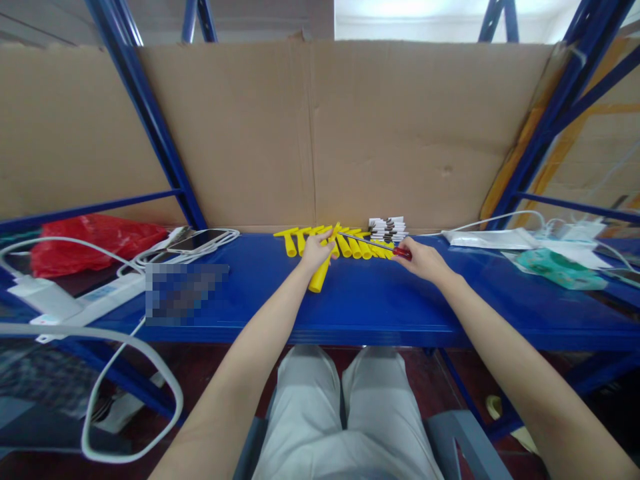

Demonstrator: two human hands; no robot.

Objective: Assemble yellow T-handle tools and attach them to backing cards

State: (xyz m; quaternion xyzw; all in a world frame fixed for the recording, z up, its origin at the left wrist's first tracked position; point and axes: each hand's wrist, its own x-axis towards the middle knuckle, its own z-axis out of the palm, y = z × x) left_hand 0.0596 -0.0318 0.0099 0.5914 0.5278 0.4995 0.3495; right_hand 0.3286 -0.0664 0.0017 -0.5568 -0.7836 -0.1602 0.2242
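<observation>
yellow tubular plastic piece, over the blue tabletop between back and front edges, looks light, stiff, perhaps slick; its barrel offers the surest hold. left hand pinches its upper end; right hand's fingers wrap a red-handled screwdriver. similar yellow pieces crowd the back edge.

Directly ahead of us, a tall panel of plain brown cardboard stands along the back of a glossy blue tabletop. Blue metal posts slant up on both sides, joined by thin blue rails. Bright whitish light comes from above the panel at upper right. Below us, we see dark reddish flooring and grey chair armrests.
</observation>
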